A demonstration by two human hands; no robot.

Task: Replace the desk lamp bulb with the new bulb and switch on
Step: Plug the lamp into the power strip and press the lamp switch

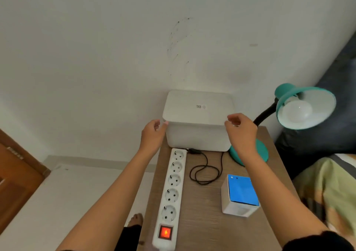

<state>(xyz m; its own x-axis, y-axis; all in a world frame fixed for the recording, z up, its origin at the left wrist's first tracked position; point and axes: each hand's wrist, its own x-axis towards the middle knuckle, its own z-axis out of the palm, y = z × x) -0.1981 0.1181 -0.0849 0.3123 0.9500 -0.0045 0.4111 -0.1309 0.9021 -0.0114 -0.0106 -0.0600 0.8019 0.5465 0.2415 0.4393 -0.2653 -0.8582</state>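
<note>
Evidently the step in hand is dealing with the white storage box point(194, 137) at the back of the wooden surface point(208, 227). The left hand point(153, 133) sits at the front-left corner of its lid point(198, 106) and the right hand point(241, 133) at the front-right corner. Both have curled fingers, but I cannot tell whether either pinches the rim or only touches it. To do it well, I would take both corners evenly and lift straight, so the box does not slide. The black plug point(194, 151) lies just in front of its foot. The teal desk lamp point(285, 92) stands to the right, its base point(260, 150) partly behind the right wrist. The shade is tilted toward the camera with the fitted bulb point(297, 112) unlit inside. The blue-and-white bulb carton point(240, 193), likely holding the new bulb, stands nearer the person, apart from the lamp. A power strip point(174, 189) runs along the left edge with its red switch point(165, 232) glowing. The coiled cord point(206, 171) lies between strip and carton, and the plug appears not to be in any socket. That suits a safe swap. A bed point(331, 183) crowds the right side.
</note>
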